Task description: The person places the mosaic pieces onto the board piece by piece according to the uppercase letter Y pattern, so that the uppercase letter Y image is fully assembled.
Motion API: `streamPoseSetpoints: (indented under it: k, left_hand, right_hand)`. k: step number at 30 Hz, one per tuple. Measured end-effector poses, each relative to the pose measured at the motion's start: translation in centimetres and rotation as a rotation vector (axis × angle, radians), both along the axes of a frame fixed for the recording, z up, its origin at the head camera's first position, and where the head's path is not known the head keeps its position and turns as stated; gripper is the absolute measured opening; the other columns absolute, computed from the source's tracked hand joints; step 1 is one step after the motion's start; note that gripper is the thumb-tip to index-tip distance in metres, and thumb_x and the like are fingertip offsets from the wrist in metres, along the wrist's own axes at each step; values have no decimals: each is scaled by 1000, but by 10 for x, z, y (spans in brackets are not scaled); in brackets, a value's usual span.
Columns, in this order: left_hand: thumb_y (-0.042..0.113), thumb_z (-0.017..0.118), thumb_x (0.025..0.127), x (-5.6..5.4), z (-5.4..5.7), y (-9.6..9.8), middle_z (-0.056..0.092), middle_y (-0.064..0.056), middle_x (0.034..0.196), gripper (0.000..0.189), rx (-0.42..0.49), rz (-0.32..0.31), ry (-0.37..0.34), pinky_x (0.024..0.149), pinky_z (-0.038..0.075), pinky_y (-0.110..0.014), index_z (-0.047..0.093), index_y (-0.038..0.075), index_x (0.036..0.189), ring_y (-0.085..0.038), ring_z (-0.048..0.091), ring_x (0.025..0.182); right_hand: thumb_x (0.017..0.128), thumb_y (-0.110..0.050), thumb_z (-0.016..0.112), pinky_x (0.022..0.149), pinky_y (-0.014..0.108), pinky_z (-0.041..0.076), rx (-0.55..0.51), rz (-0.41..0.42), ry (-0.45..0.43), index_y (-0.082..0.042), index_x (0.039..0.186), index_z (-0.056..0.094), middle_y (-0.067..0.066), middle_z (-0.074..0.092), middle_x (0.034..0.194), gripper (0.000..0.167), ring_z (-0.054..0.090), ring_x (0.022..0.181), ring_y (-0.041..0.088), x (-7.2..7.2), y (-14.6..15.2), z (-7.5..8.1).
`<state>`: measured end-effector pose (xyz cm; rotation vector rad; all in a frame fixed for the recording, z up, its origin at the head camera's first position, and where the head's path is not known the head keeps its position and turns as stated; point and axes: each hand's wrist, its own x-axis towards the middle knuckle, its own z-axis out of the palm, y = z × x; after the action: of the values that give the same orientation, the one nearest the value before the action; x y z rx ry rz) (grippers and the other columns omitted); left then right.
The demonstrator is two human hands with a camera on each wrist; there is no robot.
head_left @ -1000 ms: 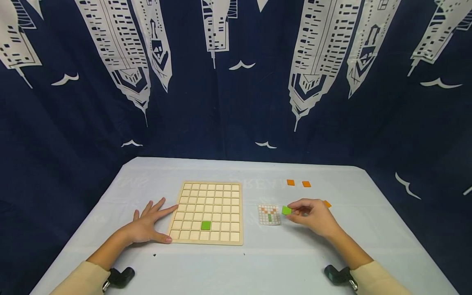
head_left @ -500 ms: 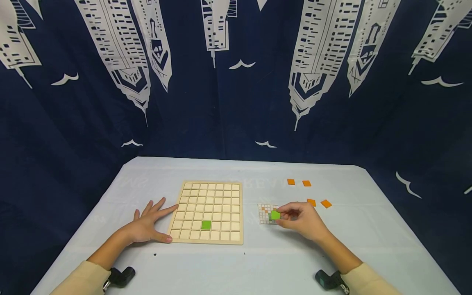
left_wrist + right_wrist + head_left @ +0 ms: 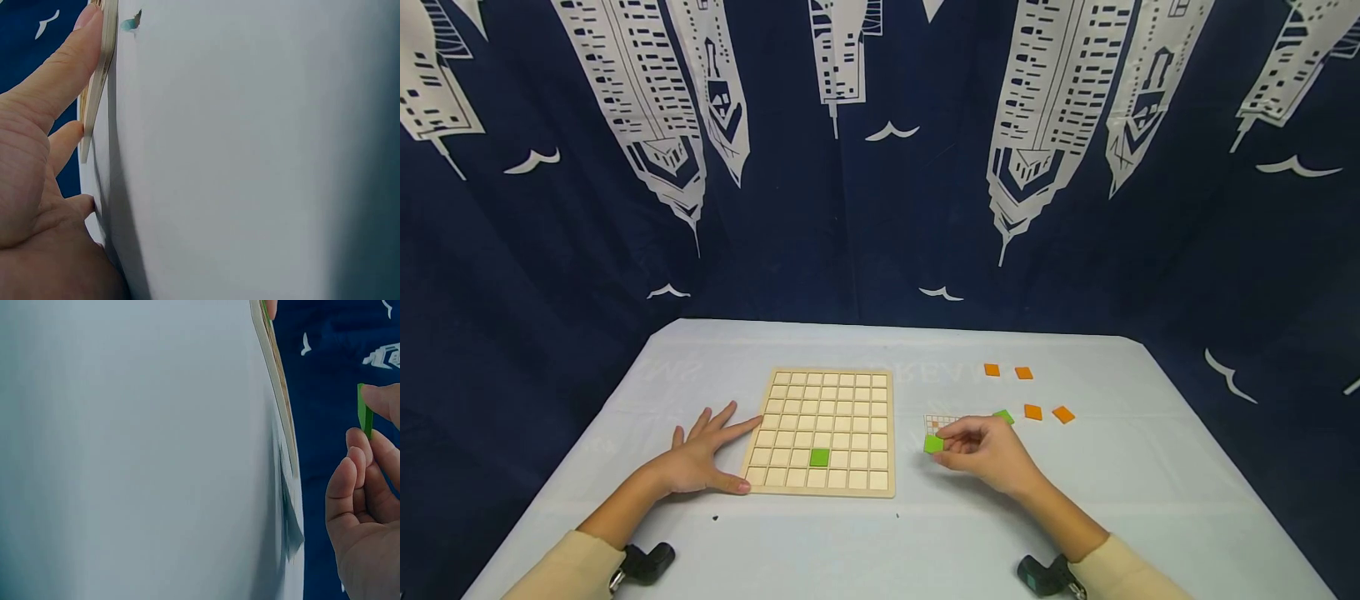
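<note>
A wooden grid board (image 3: 856,437) lies on the table, with one green tile (image 3: 819,457) in a cell near its front. My left hand (image 3: 696,461) rests at the board's left edge, fingers spread, the thumb at the front corner. Between thumb and fingers my right hand (image 3: 988,452) pinches a green square tile (image 3: 933,443), held above the table to the right of the board. In the right wrist view this tile (image 3: 364,411) shows edge-on. Below the right hand is a small printed pattern card (image 3: 936,422), mostly hidden by it.
Several orange tiles (image 3: 1033,412) lie at the back right. Another green tile (image 3: 1004,416) shows just behind the right hand. A dark speck (image 3: 715,518) is on the white table (image 3: 820,550) near the front. A dark blue printed curtain (image 3: 850,217) hangs behind.
My right hand has moved left with the green tile, from right of the card to over its left part. The other green tile has come into view. The left hand stays put.
</note>
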<state>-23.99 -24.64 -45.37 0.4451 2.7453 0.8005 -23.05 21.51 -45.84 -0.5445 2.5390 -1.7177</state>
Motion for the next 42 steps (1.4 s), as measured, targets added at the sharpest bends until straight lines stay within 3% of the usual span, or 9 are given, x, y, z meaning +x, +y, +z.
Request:
streamPoseSetpoints:
  k: [18,42]
  left_hand:
    - [50,93,63,1,0,0,7,-29,169,110,14,4,-13,105,-14,-87,43,23,157,-64,-8,150]
    - [51,93,63,1,1,0,8,-30,169,110,10,6,-5,104,-13,-87,44,22,156,-65,-7,150]
  right_hand:
    - [74,-11,91,63,23,58,72,72,58,-8,94,80,2,74,79,23,65,68,8,-4,-40,6]
    - [74,-12,92,62,21,56,103,115,113,-8,91,81,2,76,78,21,64,66,4,-19,-90,4]
